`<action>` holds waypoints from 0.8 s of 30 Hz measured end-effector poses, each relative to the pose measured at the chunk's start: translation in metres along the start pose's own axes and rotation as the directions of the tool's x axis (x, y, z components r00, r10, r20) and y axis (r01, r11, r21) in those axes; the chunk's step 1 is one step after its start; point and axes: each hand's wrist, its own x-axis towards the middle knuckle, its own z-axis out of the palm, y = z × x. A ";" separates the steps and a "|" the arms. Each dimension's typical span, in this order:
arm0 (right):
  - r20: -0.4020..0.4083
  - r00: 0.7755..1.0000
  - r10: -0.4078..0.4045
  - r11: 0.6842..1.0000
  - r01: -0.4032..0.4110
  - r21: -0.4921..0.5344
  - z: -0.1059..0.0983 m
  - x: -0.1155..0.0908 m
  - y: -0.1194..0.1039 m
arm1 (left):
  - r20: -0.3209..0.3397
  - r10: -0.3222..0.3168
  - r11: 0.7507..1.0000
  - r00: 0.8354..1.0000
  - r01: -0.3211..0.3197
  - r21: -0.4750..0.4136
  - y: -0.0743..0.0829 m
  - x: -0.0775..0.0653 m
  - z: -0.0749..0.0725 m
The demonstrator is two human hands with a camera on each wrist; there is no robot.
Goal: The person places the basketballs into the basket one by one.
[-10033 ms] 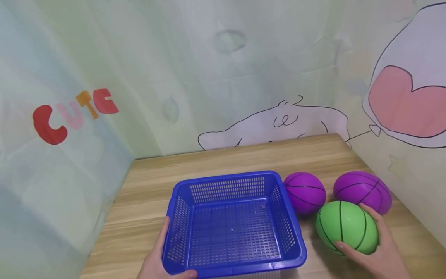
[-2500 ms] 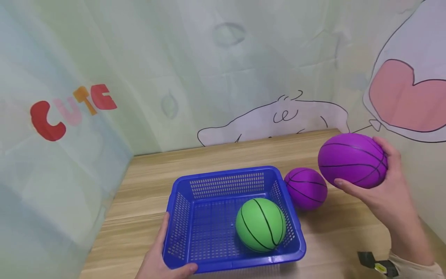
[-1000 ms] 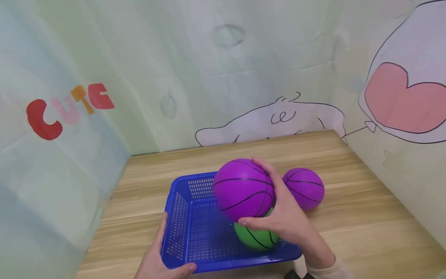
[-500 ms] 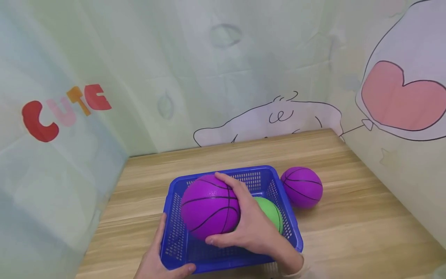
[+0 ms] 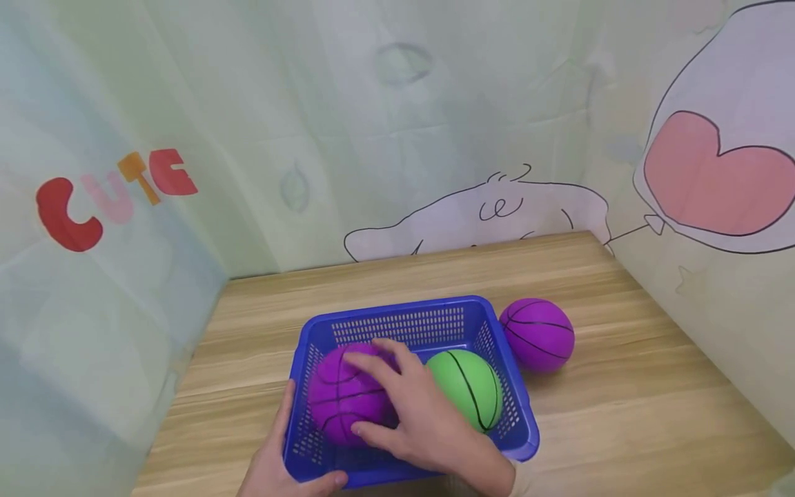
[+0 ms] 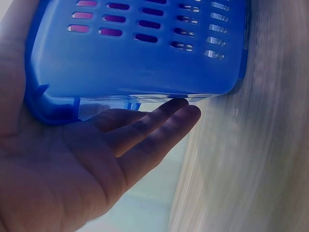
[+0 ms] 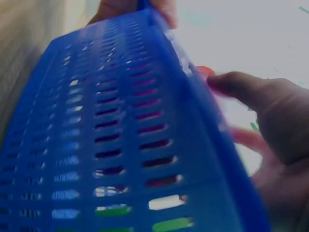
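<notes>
A blue plastic basket (image 5: 397,473) stands on the wooden table. My left hand (image 5: 273,452) holds its near left corner, thumb over the front rim and fingers along the left side; the left wrist view shows those fingers (image 6: 159,133) stretched against the outer wall. Inside, on the left, lies a purple ball (image 5: 335,404) with black basketball lines. Over its right side is my right hand (image 5: 422,407), fingers spread and loosely bent, not wrapped round it. A green ball (image 5: 468,386) sits in the basket's right part, partly covered by that hand.
Another purple ball (image 5: 537,335) rests on the table (image 5: 633,386) against the outside of the basket's right wall. Printed fabric (image 5: 397,138) stands along the back and both sides of the table.
The green ball went into the basket first. My right hand then carried the farther-right purple ball over, lowered it into the left part and loosened its hold. My left hand stayed on the basket.
</notes>
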 end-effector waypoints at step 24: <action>0.103 0.992 -0.071 0.994 0.079 -0.071 -0.010 -0.009 0.003 | 0.007 -0.055 0.997 0.998 0.055 -0.046 0.005 -0.001 0.003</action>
